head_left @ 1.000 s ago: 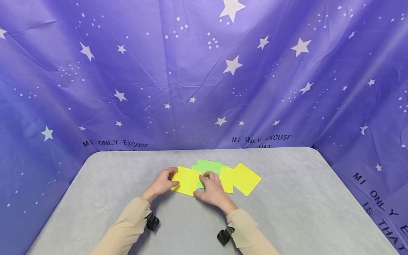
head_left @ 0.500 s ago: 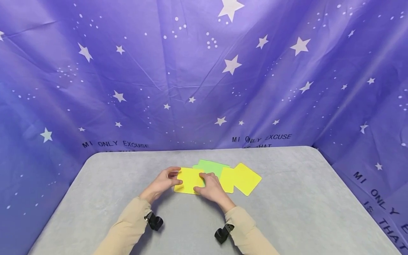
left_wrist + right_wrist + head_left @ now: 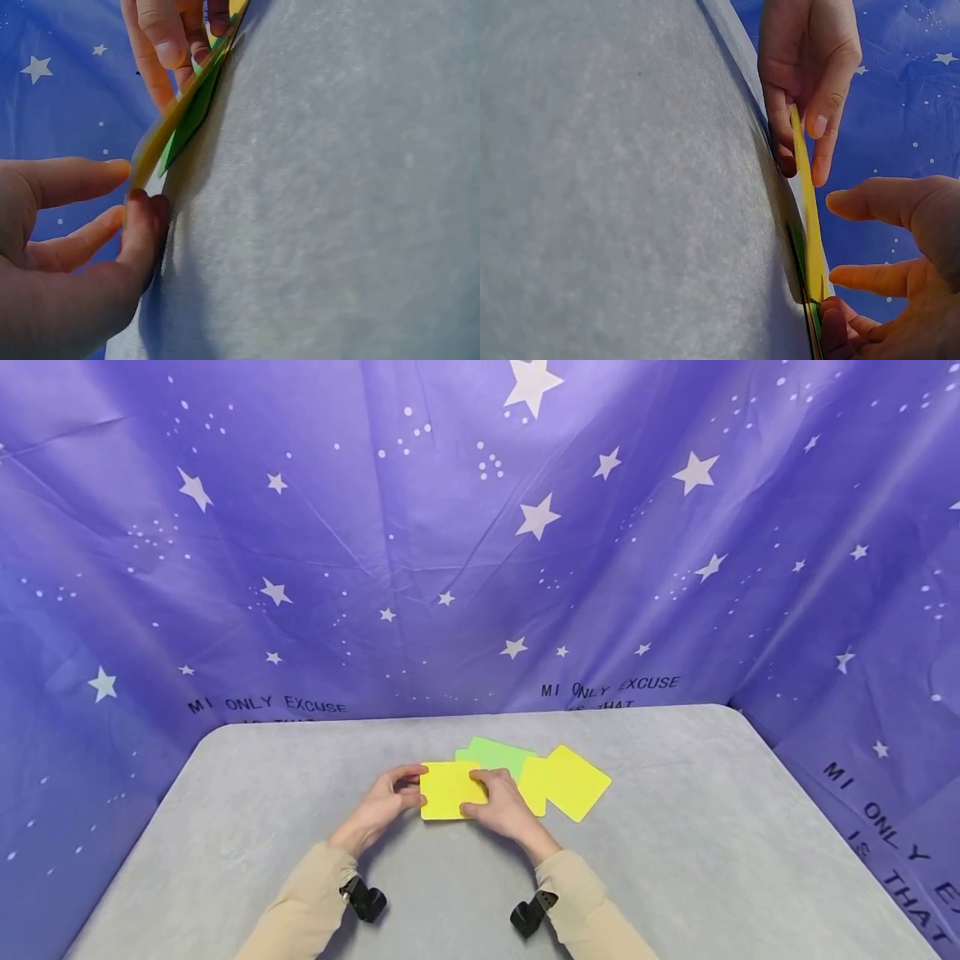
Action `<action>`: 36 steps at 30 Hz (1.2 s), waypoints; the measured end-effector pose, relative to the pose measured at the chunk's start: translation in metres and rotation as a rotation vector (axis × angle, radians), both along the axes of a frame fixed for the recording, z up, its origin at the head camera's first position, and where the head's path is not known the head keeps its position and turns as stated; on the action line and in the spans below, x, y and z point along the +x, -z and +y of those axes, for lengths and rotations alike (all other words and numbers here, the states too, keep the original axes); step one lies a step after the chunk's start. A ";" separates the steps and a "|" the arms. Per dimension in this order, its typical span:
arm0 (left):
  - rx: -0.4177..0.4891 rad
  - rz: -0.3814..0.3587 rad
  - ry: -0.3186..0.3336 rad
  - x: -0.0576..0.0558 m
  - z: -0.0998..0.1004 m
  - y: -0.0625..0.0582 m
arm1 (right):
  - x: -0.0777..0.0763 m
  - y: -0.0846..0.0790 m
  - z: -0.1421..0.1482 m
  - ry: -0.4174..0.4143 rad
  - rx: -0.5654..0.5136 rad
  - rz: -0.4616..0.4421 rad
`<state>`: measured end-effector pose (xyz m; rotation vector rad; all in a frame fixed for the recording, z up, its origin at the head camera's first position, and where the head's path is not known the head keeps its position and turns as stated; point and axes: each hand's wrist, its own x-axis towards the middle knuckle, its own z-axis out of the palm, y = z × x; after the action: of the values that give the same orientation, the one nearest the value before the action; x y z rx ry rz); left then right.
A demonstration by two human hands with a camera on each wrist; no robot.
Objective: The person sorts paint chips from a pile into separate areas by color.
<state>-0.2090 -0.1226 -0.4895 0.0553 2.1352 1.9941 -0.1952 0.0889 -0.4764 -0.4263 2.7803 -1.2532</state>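
A thin yellow card (image 3: 446, 793) with rounded corners is held by both hands, its far edge overlapping the green cards behind it. My left hand (image 3: 381, 803) pinches its left edge; in the left wrist view, fingers sit on both faces of the slightly bowed yellow card (image 3: 159, 142). At the right end, my right hand (image 3: 504, 806) grips the card with thumb and fingers spread. The right wrist view has this yellow card (image 3: 810, 202) edge-on above the table, with a green card under it. Light green cards (image 3: 501, 755) lie partly covered behind the right hand.
Right of the hands, a partly hidden yellow card (image 3: 533, 787) lies beside a turned yellow card (image 3: 579, 783) that overlaps it. All rest on a grey table (image 3: 712, 860). A purple star-print curtain (image 3: 420, 543) hangs behind and at both sides.
The held yellow card has shifted a little to the right and turned from slanted to straight. My left hand has moved right with it; the other cards lie nearly as before.
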 end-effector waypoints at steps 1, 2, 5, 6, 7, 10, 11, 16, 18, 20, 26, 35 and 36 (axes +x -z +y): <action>0.018 0.004 0.001 0.000 0.000 0.002 | 0.000 0.001 0.001 -0.003 -0.008 0.003; 0.037 0.008 0.001 0.001 0.001 0.003 | 0.000 0.001 0.001 -0.002 -0.016 0.003; 0.088 0.003 0.002 0.002 0.001 0.005 | 0.000 0.002 0.004 0.000 -0.046 0.004; 0.105 -0.002 0.007 0.003 0.001 0.006 | 0.001 0.002 0.005 0.002 -0.060 0.000; 0.122 -0.010 0.010 0.004 0.001 0.007 | 0.001 0.003 0.006 0.004 -0.073 -0.008; 0.175 -0.035 0.022 0.005 0.002 0.007 | 0.001 0.006 0.009 0.019 -0.124 -0.016; 0.190 -0.040 0.027 0.005 0.003 0.006 | 0.000 0.006 0.010 0.029 -0.147 -0.014; 0.258 -0.046 0.051 0.007 0.005 0.005 | 0.000 0.009 0.016 0.091 -0.241 0.033; 0.272 -0.041 0.054 0.008 0.006 0.004 | 0.001 0.008 0.018 0.092 -0.299 0.028; 0.277 -0.036 0.057 0.009 0.007 0.003 | 0.003 0.008 0.020 0.084 -0.387 -0.018; 0.298 -0.036 0.085 0.016 0.013 0.002 | 0.007 0.006 0.032 0.088 -0.654 -0.254; 0.307 -0.060 0.140 0.028 0.028 0.007 | 0.018 0.007 0.055 0.066 -0.659 -0.338; 0.309 -0.062 0.149 0.029 0.030 0.007 | 0.019 0.007 0.057 0.068 -0.652 -0.339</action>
<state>-0.1804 -0.0930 -0.4969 0.1934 1.7153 2.1844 -0.1758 0.1458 -0.4833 -0.1208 2.0778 -2.0183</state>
